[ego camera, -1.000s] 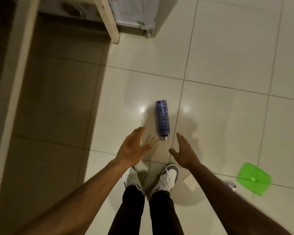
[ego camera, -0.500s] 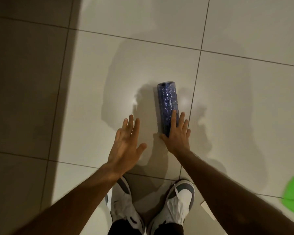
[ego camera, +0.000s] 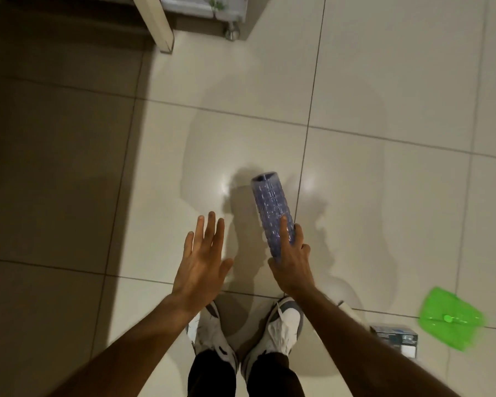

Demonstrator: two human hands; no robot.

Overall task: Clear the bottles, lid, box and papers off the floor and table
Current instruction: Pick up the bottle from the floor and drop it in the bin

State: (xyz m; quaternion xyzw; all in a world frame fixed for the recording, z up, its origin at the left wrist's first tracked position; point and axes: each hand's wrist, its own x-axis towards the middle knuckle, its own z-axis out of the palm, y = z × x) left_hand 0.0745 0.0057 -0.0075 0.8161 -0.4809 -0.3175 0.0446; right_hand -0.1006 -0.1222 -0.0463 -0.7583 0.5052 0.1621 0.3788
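Note:
A blue textured plastic bottle [ego camera: 270, 204] is gripped at its near end by my right hand [ego camera: 292, 261], and its far end is tilted up off the tiled floor. My left hand [ego camera: 201, 259] hovers to the left of the bottle with fingers spread and nothing in it. A green lid [ego camera: 453, 322] lies on the floor at the right. Beside it, partly behind my right forearm, sits a small dark box [ego camera: 398, 339]. A pale piece of paper [ego camera: 350, 309] peeks out by my right arm.
A white table leg [ego camera: 155, 22] stands at the top, with a white cabinet on a caster [ego camera: 230, 32] to its right. My two white shoes [ego camera: 212, 333] are directly below the hands. Dark shadow covers the floor on the left.
My right hand has closed around the bottle and lifted it from the floor. The view has pulled back, bringing the table leg, box and lid into sight.

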